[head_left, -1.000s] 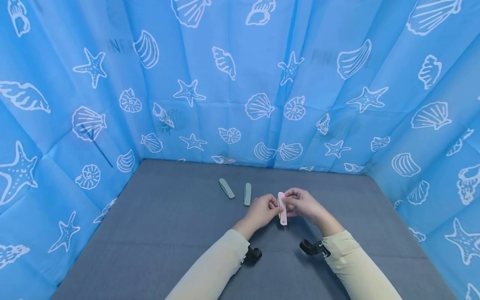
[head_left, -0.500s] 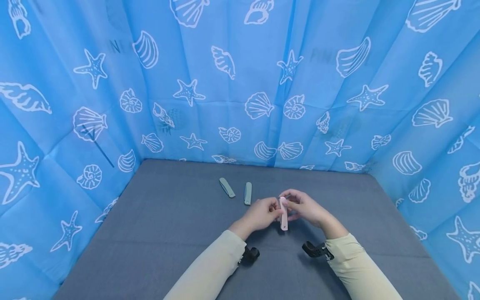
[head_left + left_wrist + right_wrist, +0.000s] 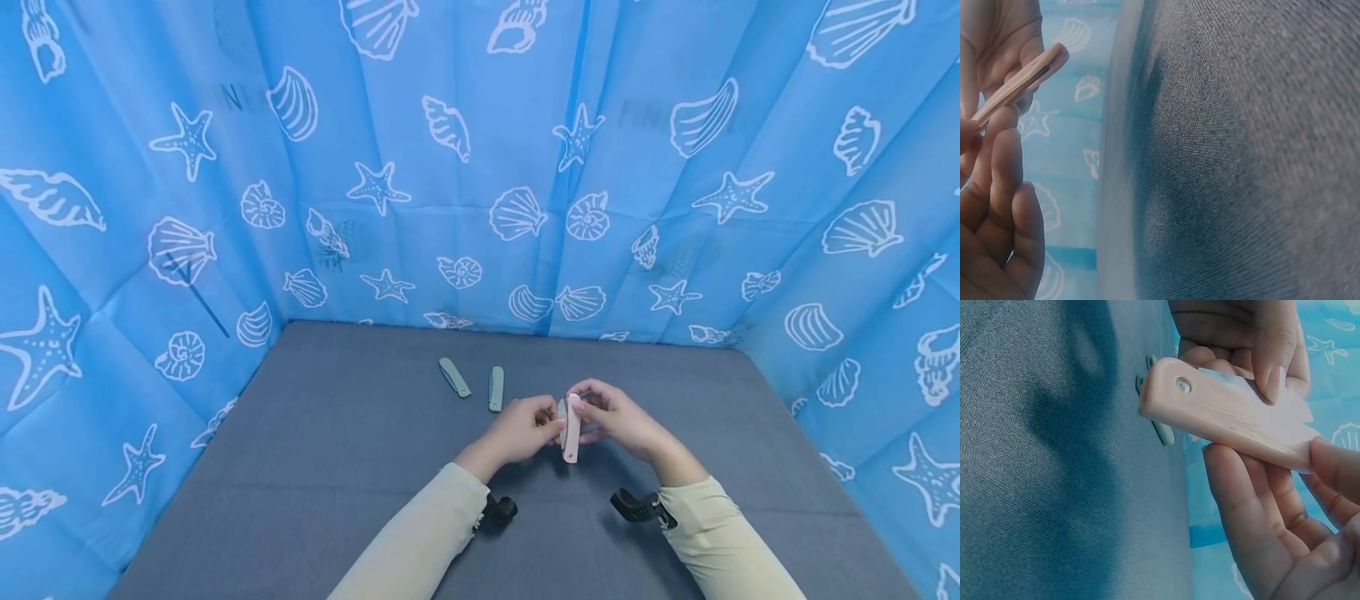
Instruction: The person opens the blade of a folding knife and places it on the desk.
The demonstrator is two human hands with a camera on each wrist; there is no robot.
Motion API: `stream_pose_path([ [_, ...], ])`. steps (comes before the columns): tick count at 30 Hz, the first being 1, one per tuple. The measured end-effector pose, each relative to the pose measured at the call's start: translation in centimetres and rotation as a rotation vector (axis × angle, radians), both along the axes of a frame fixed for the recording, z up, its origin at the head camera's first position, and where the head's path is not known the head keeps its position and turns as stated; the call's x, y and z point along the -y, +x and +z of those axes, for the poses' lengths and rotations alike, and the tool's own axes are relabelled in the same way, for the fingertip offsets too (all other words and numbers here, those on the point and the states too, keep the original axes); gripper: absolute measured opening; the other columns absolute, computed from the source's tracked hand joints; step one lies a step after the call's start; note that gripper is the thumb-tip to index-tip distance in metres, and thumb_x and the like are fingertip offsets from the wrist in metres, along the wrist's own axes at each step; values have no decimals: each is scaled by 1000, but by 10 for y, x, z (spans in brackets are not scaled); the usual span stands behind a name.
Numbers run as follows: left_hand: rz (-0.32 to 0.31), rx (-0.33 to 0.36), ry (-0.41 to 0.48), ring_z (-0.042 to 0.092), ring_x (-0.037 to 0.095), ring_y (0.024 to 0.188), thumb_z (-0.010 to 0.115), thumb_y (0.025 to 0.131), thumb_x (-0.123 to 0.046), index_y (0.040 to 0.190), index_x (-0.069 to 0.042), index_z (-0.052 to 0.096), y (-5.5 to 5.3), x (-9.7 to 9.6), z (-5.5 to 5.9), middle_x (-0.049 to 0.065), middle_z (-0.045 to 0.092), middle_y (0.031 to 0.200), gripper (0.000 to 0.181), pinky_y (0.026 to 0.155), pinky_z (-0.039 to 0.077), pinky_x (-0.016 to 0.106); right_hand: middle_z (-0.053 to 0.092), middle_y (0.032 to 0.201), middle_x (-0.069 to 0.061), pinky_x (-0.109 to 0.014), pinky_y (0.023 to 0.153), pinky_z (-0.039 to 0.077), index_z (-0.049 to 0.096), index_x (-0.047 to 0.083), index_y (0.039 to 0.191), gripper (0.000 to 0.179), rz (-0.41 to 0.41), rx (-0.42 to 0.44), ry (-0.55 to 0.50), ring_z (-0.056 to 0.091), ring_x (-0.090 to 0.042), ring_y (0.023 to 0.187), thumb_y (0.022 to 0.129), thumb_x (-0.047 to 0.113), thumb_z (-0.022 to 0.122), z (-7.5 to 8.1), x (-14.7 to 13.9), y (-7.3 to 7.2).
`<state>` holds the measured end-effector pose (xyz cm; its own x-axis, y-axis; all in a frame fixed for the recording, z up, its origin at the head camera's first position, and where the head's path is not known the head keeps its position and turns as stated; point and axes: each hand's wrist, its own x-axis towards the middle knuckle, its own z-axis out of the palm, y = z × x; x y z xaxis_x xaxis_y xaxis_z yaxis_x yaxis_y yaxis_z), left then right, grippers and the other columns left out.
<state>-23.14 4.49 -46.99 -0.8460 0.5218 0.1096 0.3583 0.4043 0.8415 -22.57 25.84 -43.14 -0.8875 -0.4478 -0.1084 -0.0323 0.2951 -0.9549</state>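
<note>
Both hands hold a pink folding knife upright just above the grey table, near its middle. My left hand pinches its left side, and in the right wrist view a left fingertip presses on a pale blade that stands partly out of the pink handle. My right hand grips the handle from the right, with its fingers curled under it. The left wrist view shows the knife edge-on between the fingers of both hands.
Two grey-green folded knives lie on the table behind and to the left of my hands. Blue sea-shell curtains wall the table at the back and on both sides. Black wrist camera mounts sit under my sleeves.
Both hands and the pink knife have drifted slightly right and nearer to me. The grip is the same, and the two green knives have not moved.
</note>
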Motion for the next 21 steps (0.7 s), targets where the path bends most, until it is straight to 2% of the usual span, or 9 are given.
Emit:
stream_pose_path([
  [4, 8, -4, 17, 57, 9, 63, 61, 102, -28, 90, -21, 58, 0, 1, 1, -11, 64, 76, 14, 54, 45, 26, 60, 107, -22, -53, 82, 57, 44, -7, 133, 40, -23, -11, -21, 66, -32, 98, 107, 23, 49, -2, -2, 0],
  [11, 31, -56, 45, 54, 9, 62, 61, 101, -28, 89, -22, 59, -5, 4, 1, -9, 61, 75, 13, 54, 44, 25, 58, 107, -20, -54, 83, 56, 43, -8, 133, 40, -76, -46, -78, 66, -28, 96, 107, 22, 49, -2, 0, 1],
  [18, 99, -99, 85, 53, 8, 62, 62, 101, -29, 89, -21, 60, -9, 7, 2, -10, 61, 74, 14, 55, 44, 25, 58, 107, -18, -43, 80, 58, 41, -9, 133, 43, -217, -75, -139, 66, -19, 93, 107, 24, 50, -1, 2, 2],
  [21, 128, -114, 142, 57, 6, 64, 63, 101, -28, 90, -20, 61, -12, 8, 3, -10, 65, 76, 14, 56, 45, 25, 56, 110, -20, -40, 81, 59, 39, -8, 134, 44, -267, -84, -163, 64, -18, 94, 107, 24, 49, 0, 2, 3],
])
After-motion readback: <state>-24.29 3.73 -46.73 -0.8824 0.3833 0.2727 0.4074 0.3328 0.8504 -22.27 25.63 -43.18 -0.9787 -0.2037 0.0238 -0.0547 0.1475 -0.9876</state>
